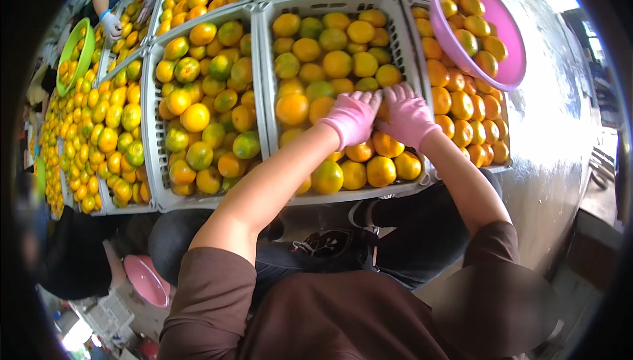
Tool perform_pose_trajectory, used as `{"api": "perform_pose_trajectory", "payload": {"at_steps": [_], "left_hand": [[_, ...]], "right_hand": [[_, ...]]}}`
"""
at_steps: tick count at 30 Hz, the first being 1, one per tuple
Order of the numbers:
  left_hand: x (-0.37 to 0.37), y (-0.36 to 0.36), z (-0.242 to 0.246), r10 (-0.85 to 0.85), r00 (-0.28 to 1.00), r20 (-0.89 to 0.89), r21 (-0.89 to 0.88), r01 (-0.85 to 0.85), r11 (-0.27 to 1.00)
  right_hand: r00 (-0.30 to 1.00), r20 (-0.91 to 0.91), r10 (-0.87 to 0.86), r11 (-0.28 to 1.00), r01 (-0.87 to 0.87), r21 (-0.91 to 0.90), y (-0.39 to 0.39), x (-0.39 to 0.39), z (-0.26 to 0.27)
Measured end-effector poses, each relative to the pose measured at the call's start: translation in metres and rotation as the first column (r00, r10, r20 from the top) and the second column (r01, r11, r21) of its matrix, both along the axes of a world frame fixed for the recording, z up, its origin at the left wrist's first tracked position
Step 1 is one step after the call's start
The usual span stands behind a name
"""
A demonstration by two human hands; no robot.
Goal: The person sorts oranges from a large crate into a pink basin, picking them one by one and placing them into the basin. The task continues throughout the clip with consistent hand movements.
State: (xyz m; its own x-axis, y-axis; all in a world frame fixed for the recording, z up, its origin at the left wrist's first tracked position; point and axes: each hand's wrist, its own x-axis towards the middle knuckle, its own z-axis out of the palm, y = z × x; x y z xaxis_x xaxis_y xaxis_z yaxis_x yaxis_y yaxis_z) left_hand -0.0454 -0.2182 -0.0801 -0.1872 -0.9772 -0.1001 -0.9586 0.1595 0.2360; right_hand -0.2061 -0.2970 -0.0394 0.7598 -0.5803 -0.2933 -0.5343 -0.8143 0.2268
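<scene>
My left hand (353,115) and my right hand (406,112), both in pink gloves with the fingertips bare, rest side by side on mandarin oranges in a grey plastic crate (267,78). The fingers point away from me, and the fruit right under the palms is hidden. Whether either hand grips a fruit cannot be seen. Nearer me in this crate, orange mandarins (381,171) sit close together; beyond the hands, greener and yellow ones (337,63) lie loosely at a lower level.
More crates of mandarins adjoin on the left (212,112), behind and on the right (462,108). A pink basin (512,58) with mandarins tilts over the right crate. At upper left are a co-worker's gloved hands (111,26) and a green basin (89,48). Another pink basin (146,281) stands lower left.
</scene>
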Motion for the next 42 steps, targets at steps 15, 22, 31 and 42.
{"api": "perform_pose_trajectory", "payload": {"at_steps": [15, 22, 31, 42], "left_hand": [[0.161, 0.024, 0.059, -0.158, 0.987, -0.012, 0.141, 0.158, 0.977], [0.169, 0.1, 0.023, -0.217, 0.937, 0.275, 0.139, 0.184, 0.973], [0.165, 0.103, 0.007, -0.154, 0.984, 0.092, 0.045, 0.15, 0.988], [0.176, 0.101, 0.014, -0.143, 0.988, 0.065, 0.0, 0.143, 0.99]], "right_hand": [[0.967, 0.255, 0.004, 0.988, -0.043, 0.148, -0.031, -0.007, 0.017], [0.864, 0.499, 0.065, 0.957, -0.195, 0.214, 0.01, 0.046, 0.024], [-0.545, -0.181, -0.819, 0.192, -0.558, 0.807, -0.142, -0.119, 0.016], [-0.475, -0.024, -0.88, 0.178, -0.376, 0.91, -0.21, -0.093, 0.055]]}}
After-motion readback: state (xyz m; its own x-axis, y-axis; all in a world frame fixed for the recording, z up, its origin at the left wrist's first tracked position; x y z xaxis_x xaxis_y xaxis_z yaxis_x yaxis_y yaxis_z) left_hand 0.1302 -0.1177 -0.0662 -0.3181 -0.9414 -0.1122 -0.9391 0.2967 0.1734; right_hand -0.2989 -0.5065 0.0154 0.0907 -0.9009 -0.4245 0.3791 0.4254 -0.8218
